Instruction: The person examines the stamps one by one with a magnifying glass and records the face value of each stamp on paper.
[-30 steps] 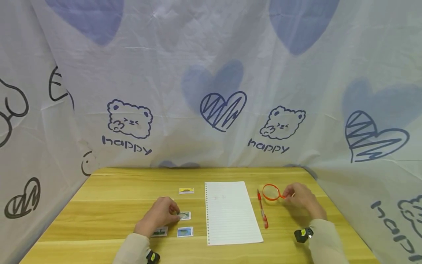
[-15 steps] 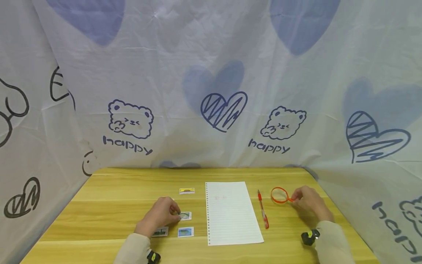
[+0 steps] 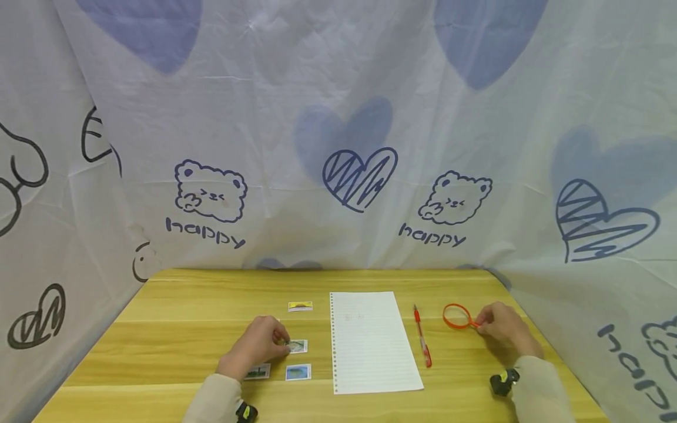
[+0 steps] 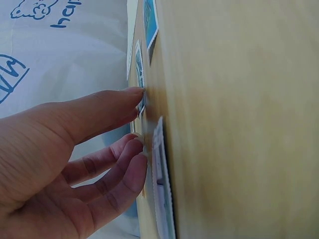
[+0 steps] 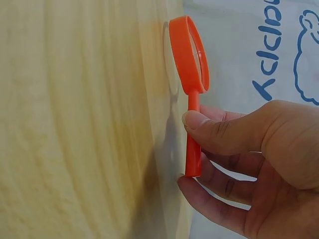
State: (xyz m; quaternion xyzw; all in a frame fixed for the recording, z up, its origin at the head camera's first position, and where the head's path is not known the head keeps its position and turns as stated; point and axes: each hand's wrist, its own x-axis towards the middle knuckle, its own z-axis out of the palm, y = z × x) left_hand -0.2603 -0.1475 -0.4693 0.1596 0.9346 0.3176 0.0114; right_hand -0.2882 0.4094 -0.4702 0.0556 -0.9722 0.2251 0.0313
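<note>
My right hand [image 3: 505, 326] pinches the handle of an orange magnifying glass [image 5: 189, 55], thumb on one side and fingers behind it. The ring is tilted a little above the table, and its shadow falls on the wood. On the left, my left hand [image 3: 259, 341] has its thumb and curled index finger at the near-left edge of a greenish postage stamp [image 3: 298, 346], which lies on the table. Other stamps lie around it: a blue one [image 3: 298, 372], a dark green one [image 3: 259, 371] partly under the wrist, and a yellow one [image 3: 300, 306] farther back.
A lined sheet of paper [image 3: 372, 346] with punched holes lies in the middle, bearing faint marks near its top. Beside it rests a red pen [image 3: 422, 338]. A white cloth [image 3: 296, 235] with bears and hearts hangs behind and around the wooden table [image 3: 211, 288].
My right hand has moved the magnifying glass to the right and slightly nearer, away from the pen. The left hand stays at the stamp.
</note>
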